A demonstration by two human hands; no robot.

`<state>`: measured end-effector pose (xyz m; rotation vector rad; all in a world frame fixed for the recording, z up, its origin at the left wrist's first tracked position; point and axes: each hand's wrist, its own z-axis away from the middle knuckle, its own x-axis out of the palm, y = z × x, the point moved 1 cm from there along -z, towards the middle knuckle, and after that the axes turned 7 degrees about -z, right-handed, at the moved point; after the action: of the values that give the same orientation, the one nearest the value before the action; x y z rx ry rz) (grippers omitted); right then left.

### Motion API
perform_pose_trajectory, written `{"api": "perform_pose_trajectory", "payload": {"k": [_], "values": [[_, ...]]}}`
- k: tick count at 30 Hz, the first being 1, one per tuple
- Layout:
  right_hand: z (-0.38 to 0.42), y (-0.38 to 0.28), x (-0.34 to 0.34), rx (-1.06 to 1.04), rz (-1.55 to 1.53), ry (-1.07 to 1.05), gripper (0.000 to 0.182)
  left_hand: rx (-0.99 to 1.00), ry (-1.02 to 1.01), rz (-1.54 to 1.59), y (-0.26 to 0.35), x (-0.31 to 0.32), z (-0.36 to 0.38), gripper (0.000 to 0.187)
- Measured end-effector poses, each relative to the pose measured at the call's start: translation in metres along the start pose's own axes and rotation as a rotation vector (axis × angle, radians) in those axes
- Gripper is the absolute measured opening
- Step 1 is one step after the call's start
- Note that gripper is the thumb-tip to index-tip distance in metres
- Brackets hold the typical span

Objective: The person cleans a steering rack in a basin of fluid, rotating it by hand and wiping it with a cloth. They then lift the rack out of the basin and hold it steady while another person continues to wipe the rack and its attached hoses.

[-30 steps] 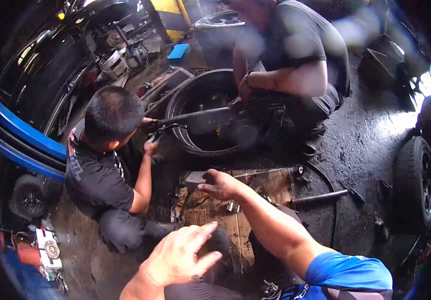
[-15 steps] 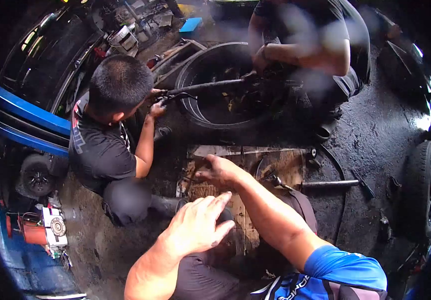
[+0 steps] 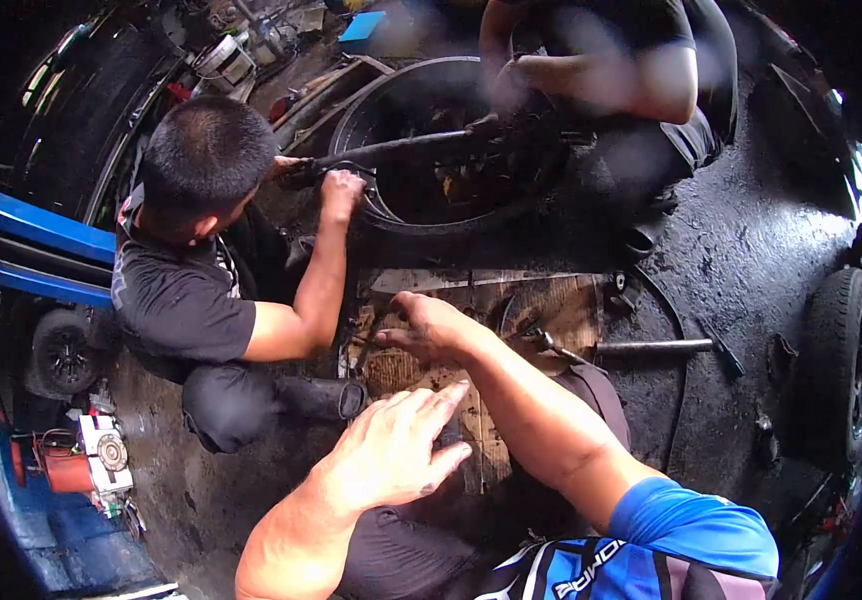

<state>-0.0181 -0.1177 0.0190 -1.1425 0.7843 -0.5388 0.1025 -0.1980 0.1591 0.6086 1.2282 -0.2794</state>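
My left hand (image 3: 401, 445) hovers over my lap, its fingers stretched out and the thumb apart, with nothing in it. Farther forward, my right hand (image 3: 429, 328) reaches over a stained cardboard sheet (image 3: 396, 372) on the floor, fingers spread. A dark thin piece lies by its fingertips, partly hidden. Right of that hand, a metal tool with a rounded head (image 3: 545, 340) rests on the cardboard. Ahead, a co-worker's hand (image 3: 343, 192) works at the near end of a long dark bar (image 3: 396, 148) that crosses a large round tub (image 3: 431, 227).
One co-worker (image 3: 196, 310) squats at the left; another (image 3: 641, 90) sits beyond the tub. A metal pipe (image 3: 656, 347), a blue-handled tool (image 3: 725, 355) and a black hose lie at the right. Farther out stands a tyre (image 3: 859, 350). A red and white machine (image 3: 101, 455) is at the left.
The left co-worker's near hand has moved up and right along the bar, arm stretched farther. My hands keep nearly the same pose; the view has shifted slightly.
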Motion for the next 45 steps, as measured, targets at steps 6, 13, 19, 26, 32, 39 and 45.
{"api": "perform_pose_trajectory", "payload": {"k": [6, 13, 19, 26, 32, 39, 45], "values": [[0.0, 0.004, 0.003, -0.006, 0.011, -0.014, 0.058, -0.028, -0.022, -0.009, 0.0, 0.002, 0.002, 0.057], [-0.001, 0.006, 0.005, -0.031, 0.04, 0.0, 0.06, -0.005, -0.004, -0.007, -0.001, 0.0, 0.003, 0.053], [-0.004, 0.01, 0.006, -0.02, 0.004, -0.01, 0.06, -0.027, -0.007, 0.075, 0.001, -0.006, 0.0, 0.046], [-0.004, 0.012, 0.007, -0.023, 0.037, -0.019, 0.059, -0.006, 0.046, 0.042, 0.002, -0.003, 0.0, 0.045], [-0.003, 0.012, 0.005, -0.022, 0.029, -0.034, 0.059, -0.021, 0.003, 0.077, 0.002, -0.006, -0.002, 0.046], [-0.01, 0.028, 0.018, -0.111, 0.001, 0.036, 0.06, -0.013, 0.044, 0.032, 0.002, -0.007, 0.002, 0.047], [-0.01, 0.024, 0.018, -0.07, 0.036, 0.017, 0.061, -0.026, 0.042, 0.055, 0.001, -0.005, 0.004, 0.047]]}}
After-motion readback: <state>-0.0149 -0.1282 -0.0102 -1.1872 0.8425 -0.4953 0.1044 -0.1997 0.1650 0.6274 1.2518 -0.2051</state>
